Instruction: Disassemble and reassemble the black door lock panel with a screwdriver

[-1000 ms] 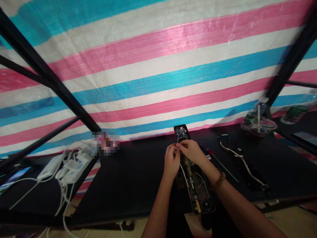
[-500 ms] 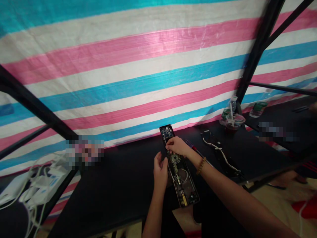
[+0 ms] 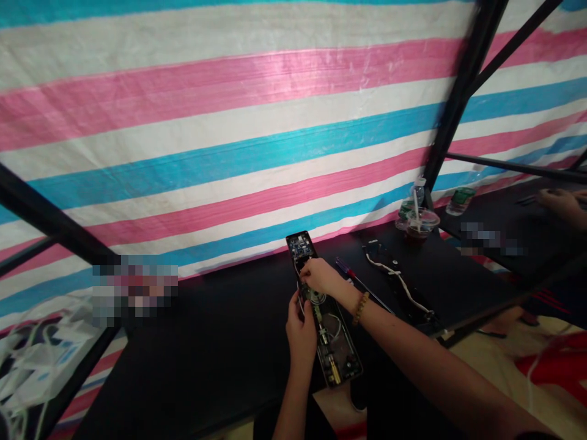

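A long, narrow black housing (image 3: 343, 333) lies open on the table in front of me, with a circuit board (image 3: 301, 246) at its far end. Metal parts and a brass-coloured cylinder (image 3: 335, 370) sit nearer to me. A thin white wire (image 3: 296, 267) runs down the housing's left side. My right hand (image 3: 320, 276) reaches over the housing, its fingertips pinched at the wire below the board. My left hand (image 3: 301, 327) is at the left edge, thumb and fingers around the lower part of what appears to be this wire. The fingers partly hide the wire.
A screwdriver (image 3: 364, 285) lies right of the housing. Past it is a black panel (image 3: 403, 290) with a white cable. A plastic cup (image 3: 422, 222) and bottles stand at the back right. White cables (image 3: 39, 348) are heaped at left. Another person's hand (image 3: 562, 200) shows far right.
My left hand has come up against the housing's edge, its thumb and fingers now at the wire. My right hand stays pinched near the board. The view has shifted slightly right.
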A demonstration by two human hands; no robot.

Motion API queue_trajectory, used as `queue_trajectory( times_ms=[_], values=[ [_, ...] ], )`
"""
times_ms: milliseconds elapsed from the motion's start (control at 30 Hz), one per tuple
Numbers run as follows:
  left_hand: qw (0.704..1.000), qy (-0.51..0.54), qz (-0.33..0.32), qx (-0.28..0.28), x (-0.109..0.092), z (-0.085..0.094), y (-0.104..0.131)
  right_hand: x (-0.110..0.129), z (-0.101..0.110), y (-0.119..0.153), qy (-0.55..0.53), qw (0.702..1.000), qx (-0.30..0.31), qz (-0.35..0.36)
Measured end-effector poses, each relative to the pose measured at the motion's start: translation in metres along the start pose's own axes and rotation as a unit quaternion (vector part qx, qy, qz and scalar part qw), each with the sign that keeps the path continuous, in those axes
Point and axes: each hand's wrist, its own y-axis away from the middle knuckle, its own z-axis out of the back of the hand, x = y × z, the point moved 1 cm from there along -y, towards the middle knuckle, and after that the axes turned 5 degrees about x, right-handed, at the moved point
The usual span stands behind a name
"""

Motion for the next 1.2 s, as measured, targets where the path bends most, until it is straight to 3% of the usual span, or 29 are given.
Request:
queue_trajectory(
  times_ms=[433,1200],
  values=[
    [0.999,-0.018,-0.030,-0.008,-0.004,0.002,0.009,0.004,-0.005,0.006,0.025,1.000,-0.014,0.003],
    [1.000,-0.005,-0.021,-0.011,0.000,0.001,0.012,0.000,-0.014,0.014,0.028,0.999,-0.030,0.031]
  ],
)
